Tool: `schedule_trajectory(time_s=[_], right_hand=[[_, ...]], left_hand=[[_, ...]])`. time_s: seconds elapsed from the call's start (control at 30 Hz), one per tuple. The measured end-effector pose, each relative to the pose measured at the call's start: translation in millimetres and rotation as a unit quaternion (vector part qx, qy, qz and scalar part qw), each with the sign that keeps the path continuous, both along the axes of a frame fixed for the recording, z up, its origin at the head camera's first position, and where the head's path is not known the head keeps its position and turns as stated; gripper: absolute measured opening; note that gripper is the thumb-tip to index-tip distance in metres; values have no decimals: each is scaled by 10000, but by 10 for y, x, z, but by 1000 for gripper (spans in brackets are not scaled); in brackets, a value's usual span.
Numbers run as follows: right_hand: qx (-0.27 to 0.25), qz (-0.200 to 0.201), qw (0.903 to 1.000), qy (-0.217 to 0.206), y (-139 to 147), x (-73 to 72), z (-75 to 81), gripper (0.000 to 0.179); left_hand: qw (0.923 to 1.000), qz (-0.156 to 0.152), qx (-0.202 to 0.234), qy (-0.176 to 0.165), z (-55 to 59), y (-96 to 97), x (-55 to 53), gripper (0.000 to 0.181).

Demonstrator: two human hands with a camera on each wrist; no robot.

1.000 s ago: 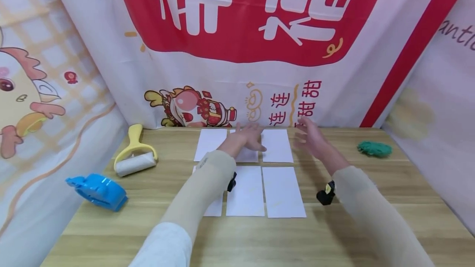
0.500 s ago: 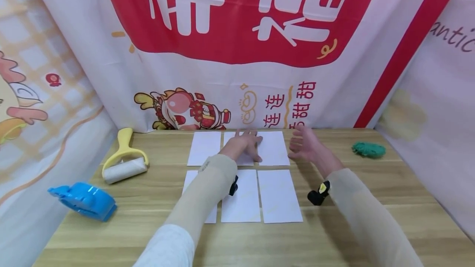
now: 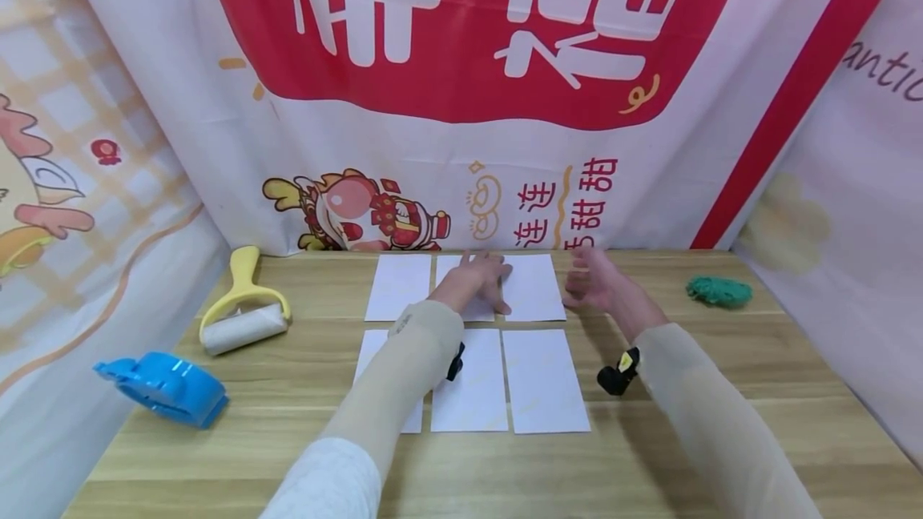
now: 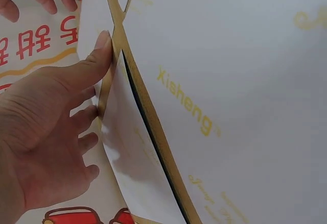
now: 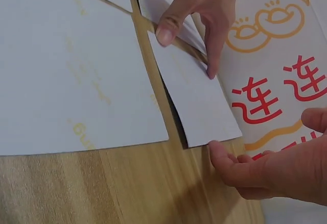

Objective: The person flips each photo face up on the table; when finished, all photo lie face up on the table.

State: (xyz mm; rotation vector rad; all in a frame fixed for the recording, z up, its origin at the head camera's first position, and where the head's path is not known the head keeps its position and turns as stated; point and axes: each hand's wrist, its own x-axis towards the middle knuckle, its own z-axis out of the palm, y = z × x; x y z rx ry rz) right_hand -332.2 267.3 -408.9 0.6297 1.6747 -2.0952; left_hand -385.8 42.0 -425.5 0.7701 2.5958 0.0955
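Note:
Several white rectangular cards with faint yellow print lie flat in two rows. My left hand [image 3: 472, 279] reaches over the back middle card [image 3: 481, 311], fingers spread. In the right wrist view, its thumb and a finger touch the near-left end of the back right card [image 5: 196, 96]. At that card's opposite edge is my right hand [image 3: 606, 287], a fingertip against the edge and the other fingers loosely bent. The left wrist view shows the left hand [image 4: 51, 127] with its thumb on the card border. The front left card [image 3: 369, 351] is partly hidden by my left sleeve.
A yellow-handled lint roller [image 3: 245, 307] and a blue plastic object [image 3: 166, 387] lie on the left of the wooden table [image 3: 649, 455]. Green crumpled material [image 3: 719, 291] sits at the right. Printed cloth [image 3: 461, 183] hangs along the table's back edge.
My right hand has moved in to the back right card's right edge. The left hand has come down onto the cards. Over the last half second both hands have hardly moved.

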Motion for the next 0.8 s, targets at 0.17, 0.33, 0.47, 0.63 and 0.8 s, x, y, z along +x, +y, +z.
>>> schedule_trajectory(time_s=[0.17, 0.33, 0.47, 0.63, 0.8], right_hand=[[156, 287, 9994, 82, 29, 14, -48, 74], [255, 460, 9985, 179, 37, 20, -110, 71], [280, 552, 9979, 191, 66, 24, -134, 71], [533, 814, 9949, 276, 120, 42, -168, 55], [1411, 1474, 9771, 609, 151, 86, -246, 29]], left_hand=[[10000, 91, 26, 14, -17, 9, 16, 91], [9999, 108, 47, 44, -15, -1, 26, 90], [9999, 96, 77, 50, -6, -2, 39, 89], [9998, 180, 37, -2, -4, 11, 38, 89], [9997, 180, 156, -47, -9, 6, 51, 88]])
